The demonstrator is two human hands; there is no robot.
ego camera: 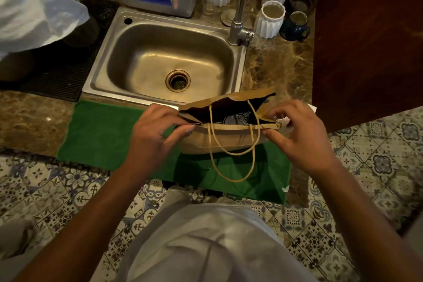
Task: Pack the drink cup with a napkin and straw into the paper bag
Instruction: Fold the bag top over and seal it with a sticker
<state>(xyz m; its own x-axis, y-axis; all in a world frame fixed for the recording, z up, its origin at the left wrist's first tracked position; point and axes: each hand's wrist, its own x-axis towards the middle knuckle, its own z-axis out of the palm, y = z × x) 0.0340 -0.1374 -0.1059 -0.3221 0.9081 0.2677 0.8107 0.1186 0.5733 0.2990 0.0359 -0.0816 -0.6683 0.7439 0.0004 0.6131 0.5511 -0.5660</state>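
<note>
Already cup (237,119) seen inside bag (219,139); bag mouth pinched by left hand (158,130) and right hand (297,135); napkin, straw not confirmed; closing judged left.

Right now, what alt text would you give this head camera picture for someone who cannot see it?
Two hands, left and right, pinch the ends of an open paper bag standing on a green mat in front of a steel sink. A dark cup lid shows inside.
</note>
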